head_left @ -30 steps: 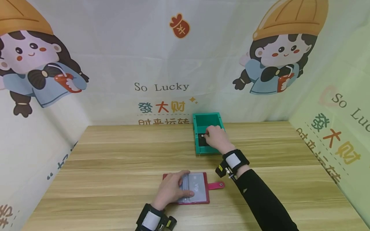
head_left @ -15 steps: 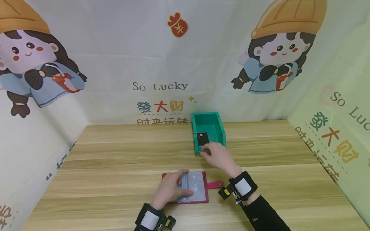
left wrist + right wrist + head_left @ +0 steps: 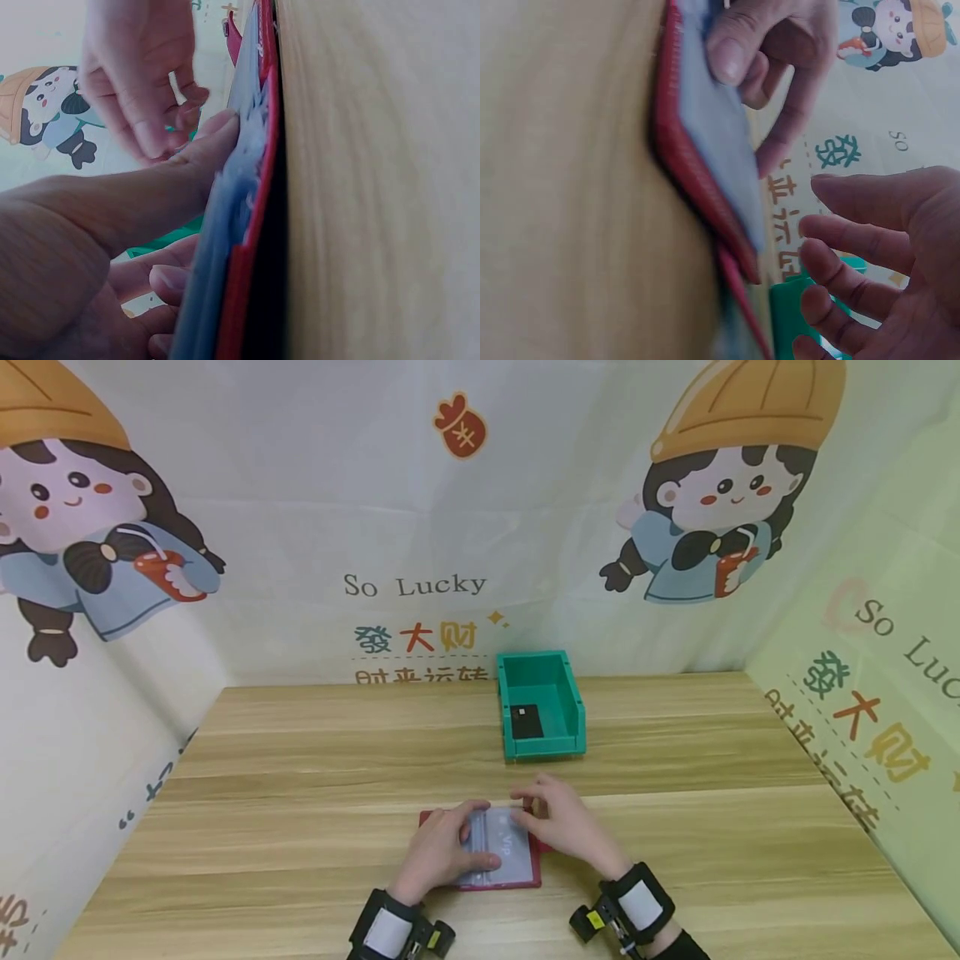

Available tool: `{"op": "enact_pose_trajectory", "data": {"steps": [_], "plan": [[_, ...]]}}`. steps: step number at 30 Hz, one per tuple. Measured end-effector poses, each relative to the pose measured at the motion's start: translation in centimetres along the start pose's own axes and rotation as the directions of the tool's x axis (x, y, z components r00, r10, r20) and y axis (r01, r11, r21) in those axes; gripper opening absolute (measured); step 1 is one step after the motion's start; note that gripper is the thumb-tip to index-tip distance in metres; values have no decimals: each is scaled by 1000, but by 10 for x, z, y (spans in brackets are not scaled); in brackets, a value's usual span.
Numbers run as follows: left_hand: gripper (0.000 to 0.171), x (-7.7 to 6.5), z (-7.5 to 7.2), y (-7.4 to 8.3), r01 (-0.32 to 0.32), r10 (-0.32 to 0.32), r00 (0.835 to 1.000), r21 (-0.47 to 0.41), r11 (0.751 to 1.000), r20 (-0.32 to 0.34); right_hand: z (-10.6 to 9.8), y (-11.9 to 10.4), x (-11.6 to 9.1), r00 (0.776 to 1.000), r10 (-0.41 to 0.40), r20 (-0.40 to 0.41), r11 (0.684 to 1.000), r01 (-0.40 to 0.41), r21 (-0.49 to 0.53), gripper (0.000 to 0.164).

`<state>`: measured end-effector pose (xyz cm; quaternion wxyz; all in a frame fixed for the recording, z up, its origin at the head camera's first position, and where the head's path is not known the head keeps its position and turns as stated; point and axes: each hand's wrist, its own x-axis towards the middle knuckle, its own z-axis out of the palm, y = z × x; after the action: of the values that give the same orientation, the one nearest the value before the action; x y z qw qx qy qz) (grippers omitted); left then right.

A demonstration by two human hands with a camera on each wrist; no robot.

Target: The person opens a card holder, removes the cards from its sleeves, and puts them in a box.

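A red card holder (image 3: 536,868) lies spread on the table, its clear sleeves (image 3: 512,839) facing up with "Vip" lettering. My left hand (image 3: 442,850) holds it, the thumb (image 3: 214,142) on the sleeves and the index finger at the far edge. Above the holder's right side hovers my right hand (image 3: 570,827); its fingers (image 3: 855,240) are loosely bent and spread, with nothing seen between them. Most of the pink snap strap is hidden by that hand in the head view. Inside the green bin (image 3: 546,746) a black card (image 3: 527,722) lies at the front left.
The bin stands beyond the holder, near the back edge of the wooden table (image 3: 300,760). A printed cloth (image 3: 420,510) hangs behind the table and along both sides. Each wrist wears a strapped camera.
My right hand has left the bin and come back toward me to the card holder. The black card stays in the bin. My left hand keeps its place on the holder.
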<state>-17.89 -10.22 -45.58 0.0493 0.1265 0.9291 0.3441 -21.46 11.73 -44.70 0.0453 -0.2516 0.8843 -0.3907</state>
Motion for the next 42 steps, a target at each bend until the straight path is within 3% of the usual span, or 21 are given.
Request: {"op": "enact_pose_trajectory", "data": {"steps": [5,10,18,24,29,32,35,39,42], "plan": [[71,0,0,0,-7,7,1000,-2,1000,-2,6,7,-8,998,58,-5,997,-58,48,39],[71,1,1,-1,-2,2,1000,-9,1000,7,10,14,-11,998,67,0,994,-67,87,42],[72,1,1,-3,-5,5,1000,-11,1000,13,15,20,-10,997,78,-12,991,-76,114,37],[70,0,0,-3,-7,7,1000,-17,1000,11,23,20,-4,988,124,-92,984,-110,143,22],[70,0,0,-2,-3,3,1000,-28,1000,5,32,17,-3,965,160,-209,973,-118,201,8],[73,0,0,-2,18,-18,1000,-51,999,2,36,19,-5,955,121,-270,978,-68,197,12],[72,0,0,-3,40,-41,999,-100,994,-6,40,21,-9,938,8,-345,992,36,120,21],[48,1,0,-5,38,-42,999,-178,983,-19,45,20,-13,895,-155,-417,982,186,34,28],[33,2,-2,-7,37,-41,999,-222,974,-14,48,19,-17,897,-199,-395,966,247,74,28]]}}
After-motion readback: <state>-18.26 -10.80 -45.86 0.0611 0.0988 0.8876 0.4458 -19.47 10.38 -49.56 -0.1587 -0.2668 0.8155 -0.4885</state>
